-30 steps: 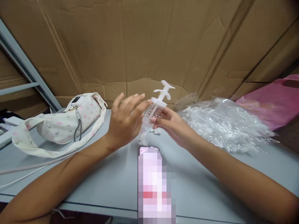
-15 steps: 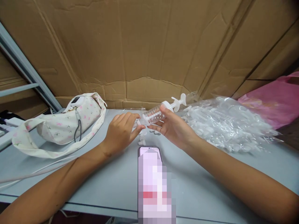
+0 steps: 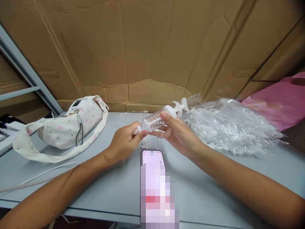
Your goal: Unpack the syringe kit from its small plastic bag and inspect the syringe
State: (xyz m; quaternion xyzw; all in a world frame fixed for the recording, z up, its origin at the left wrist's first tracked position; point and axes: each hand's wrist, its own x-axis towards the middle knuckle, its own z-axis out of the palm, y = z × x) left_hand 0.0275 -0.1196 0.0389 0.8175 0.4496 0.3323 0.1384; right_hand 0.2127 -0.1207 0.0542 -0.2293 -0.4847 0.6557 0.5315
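A clear plastic syringe (image 3: 153, 121) with a white cap and a white winged plunger handle is held aslant above the table. My right hand (image 3: 179, 133) is closed around its barrel near the cap, thumb on top and fingers beneath. At the lower left end, my left hand (image 3: 127, 139) grips the white tip between thumb and curled fingers. The handle points up and to the right, a short way out of the cap. Small white plastic parts (image 3: 144, 145) lie on the table under the syringe, partly hidden by my hands.
A phone (image 3: 152, 159) lies in front of me, its screen mostly blurred. To the right is a clear bag of white plastic parts (image 3: 228, 127), with a pink bag (image 3: 276, 101) behind. A flowered pouch (image 3: 71, 124) and white cable (image 3: 47, 175) are at left; cardboard (image 3: 147, 47) stands behind.
The plunger handle has come closer to the cap and turned a little. My left fingers have curled in around the tip, and the syringe has dropped slightly.
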